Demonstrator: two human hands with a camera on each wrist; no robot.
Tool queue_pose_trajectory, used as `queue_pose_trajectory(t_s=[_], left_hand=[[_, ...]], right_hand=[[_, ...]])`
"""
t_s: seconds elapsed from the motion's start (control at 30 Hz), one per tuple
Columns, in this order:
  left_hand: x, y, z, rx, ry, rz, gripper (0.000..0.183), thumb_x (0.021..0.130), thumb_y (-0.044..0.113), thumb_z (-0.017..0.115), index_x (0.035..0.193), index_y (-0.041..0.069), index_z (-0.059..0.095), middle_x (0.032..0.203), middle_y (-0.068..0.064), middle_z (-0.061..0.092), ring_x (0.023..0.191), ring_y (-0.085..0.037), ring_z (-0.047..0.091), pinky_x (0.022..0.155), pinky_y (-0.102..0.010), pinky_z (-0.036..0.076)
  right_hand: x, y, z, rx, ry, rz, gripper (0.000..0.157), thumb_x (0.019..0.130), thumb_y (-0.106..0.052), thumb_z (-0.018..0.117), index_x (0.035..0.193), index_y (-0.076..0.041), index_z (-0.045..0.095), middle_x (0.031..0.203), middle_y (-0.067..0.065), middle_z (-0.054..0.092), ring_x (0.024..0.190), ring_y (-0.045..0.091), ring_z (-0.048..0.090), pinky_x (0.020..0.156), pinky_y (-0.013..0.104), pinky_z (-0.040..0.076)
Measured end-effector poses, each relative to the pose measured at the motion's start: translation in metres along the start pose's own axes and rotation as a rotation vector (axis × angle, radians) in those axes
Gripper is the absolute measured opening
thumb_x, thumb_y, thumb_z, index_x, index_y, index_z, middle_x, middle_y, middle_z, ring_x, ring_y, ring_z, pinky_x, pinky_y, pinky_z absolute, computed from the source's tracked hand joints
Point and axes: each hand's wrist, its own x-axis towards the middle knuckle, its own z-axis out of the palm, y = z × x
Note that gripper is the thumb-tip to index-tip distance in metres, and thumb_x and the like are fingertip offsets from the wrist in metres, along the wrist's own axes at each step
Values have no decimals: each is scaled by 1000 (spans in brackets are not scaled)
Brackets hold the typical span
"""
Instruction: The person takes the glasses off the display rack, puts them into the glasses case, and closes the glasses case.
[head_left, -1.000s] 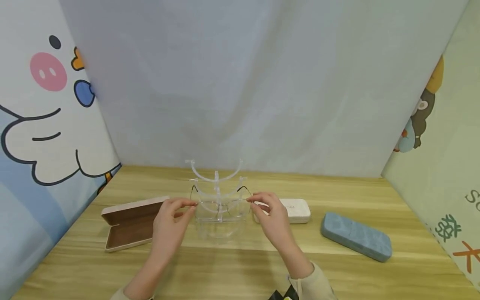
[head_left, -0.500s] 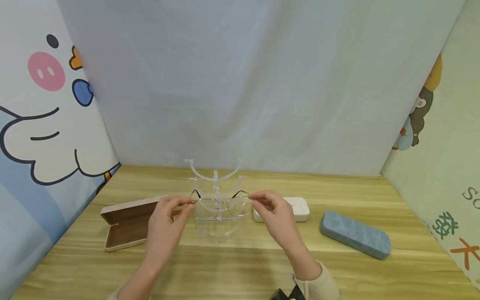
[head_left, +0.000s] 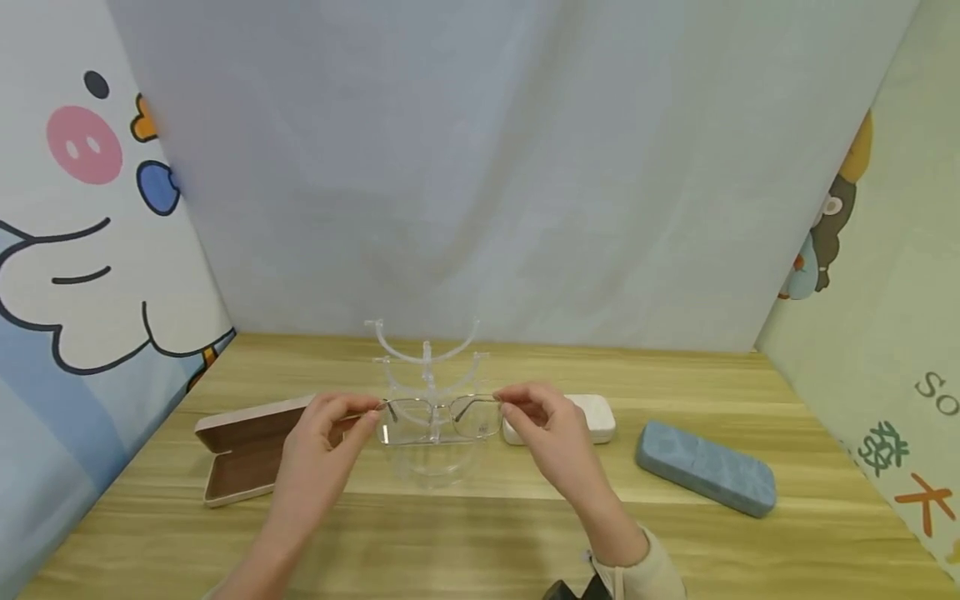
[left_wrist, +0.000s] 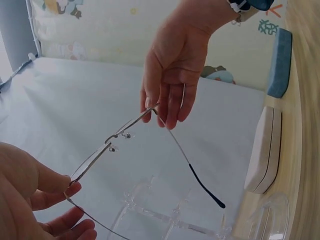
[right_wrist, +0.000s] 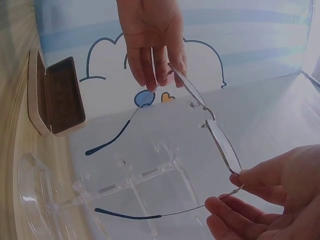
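A pair of thin metal-framed eyeglasses point(head_left: 442, 407) is held up between both hands, temples unfolded, their dark tips pointing away from the person. My left hand point(head_left: 318, 454) pinches the left end of the frame by the hinge. At the opposite hinge my right hand point(head_left: 558, 442) pinches the frame between thumb and fingers. Behind and below the glasses stands a clear plastic display stand point(head_left: 427, 354) with several curved tiers. In the right wrist view both temples point(right_wrist: 127, 216) reach over toward the stand point(right_wrist: 132, 182); the wrist views show the glasses raised apart from the table.
An open case point(head_left: 243, 462) with a brown lining lies left on the wooden table point(head_left: 420, 550). A closed white case point(head_left: 596, 418) sits behind the right hand, and a closed blue case point(head_left: 705, 468) lies farther right. A grey cloth backdrop point(head_left: 450, 167) hangs behind.
The glasses have come slightly toward the person and tilted, so the lenses face more upright and the temple tips have dropped behind them. Both hands keep their pinch. The view shifted slightly.
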Motion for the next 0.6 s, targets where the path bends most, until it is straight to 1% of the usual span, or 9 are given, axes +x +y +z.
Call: queue_pose_trajectory(t_s=[0.13,0.27,0.4,0.5,0.6], left_hand=[[-3,1,-1,-54,-27,-15,20,90,24,57,104,12,65,102,0,56,92,-3,55,79,-13,46],[-2,4,-3,-97,-43,-22,20,90,21,57,104,9,65,103,-2,57,92,-2,53,80,-12,45],[-1,6,-4,-115,-44,-51,22,91,22,56,106,9,65,104,-2,58,92,-1,51,79,-12,44],[-1,7,-5,-149,-56,-78,23,91,23,55,107,8,64,106,-2,58,91,-1,52,79,-13,44],[-2,6,-5,-190,-69,-106,22,91,19,55,107,6,62,107,-5,59,90,-3,56,78,-14,45]], right_hand=[[-1,-1,-1,-17,2,-13,14,89,-16,59,101,-16,67,98,-2,64,84,10,60,79,33,48],[-1,-2,-1,-8,2,-7,15,89,-17,59,101,-15,67,98,-2,64,85,10,59,80,31,47],[-1,-3,0,2,-11,-6,16,89,-18,59,102,-14,66,100,0,64,87,10,58,81,31,47],[-1,-2,1,22,-19,-1,15,89,-16,59,101,-14,66,99,0,64,88,11,59,82,32,47],[-2,0,4,45,-30,9,14,88,-16,60,100,-13,66,98,-1,65,87,10,59,81,30,47]])
